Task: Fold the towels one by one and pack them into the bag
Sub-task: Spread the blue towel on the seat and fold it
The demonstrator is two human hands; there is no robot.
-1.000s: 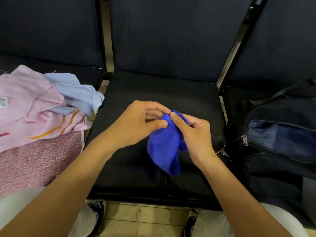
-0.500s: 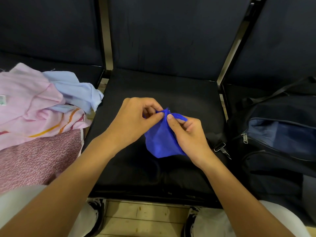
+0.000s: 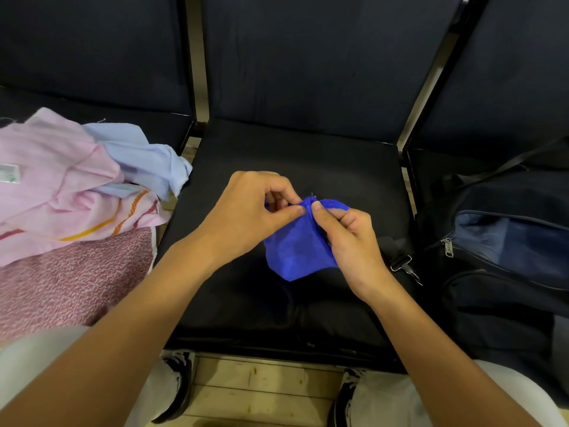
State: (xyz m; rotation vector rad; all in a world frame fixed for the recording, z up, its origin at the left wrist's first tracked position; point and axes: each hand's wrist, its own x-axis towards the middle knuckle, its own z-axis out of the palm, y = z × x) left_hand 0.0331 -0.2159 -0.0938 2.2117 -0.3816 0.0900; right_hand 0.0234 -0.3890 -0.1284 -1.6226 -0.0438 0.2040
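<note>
Hands: left hand [image 3: 246, 215] and right hand [image 3: 351, 238] pinch the top edge of a small blue towel [image 3: 295, 251], thumbs almost meeting.
Towel: hangs bunched above the black seat [image 3: 308, 155].
Left seat: pink towel [image 3: 52, 167], light blue towel [image 3: 144, 158], speckled pink towel [image 3: 67, 282] heaped.
Right seat: dark bag [image 3: 505, 257], unzipped.

A row of dark padded seats [image 3: 301, 167] fills the view, with pale wooden floor [image 3: 261, 386] below the middle seat's front edge and two dark shoes [image 3: 177, 374] resting on it.
</note>
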